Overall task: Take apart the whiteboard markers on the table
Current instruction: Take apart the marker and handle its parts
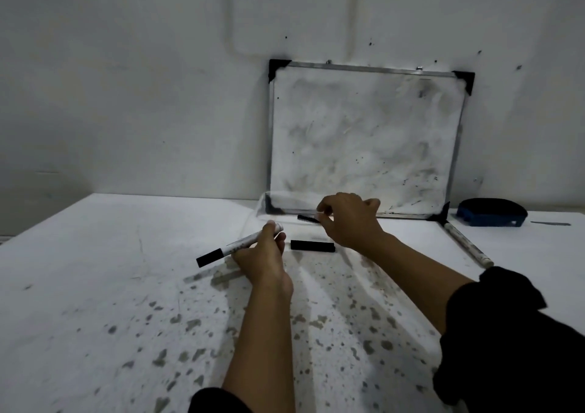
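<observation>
table [95, 286] left open, whiteboard [364, 134] behind

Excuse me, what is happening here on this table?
A person is taking whiteboard markers apart. The left hand holds a marker body, its black end pointing left. The right hand holds a small dark part just beyond it. A black cap lies on the stained table between the hands. Another marker lies to the right, near the whiteboard and a blue eraser.
</observation>
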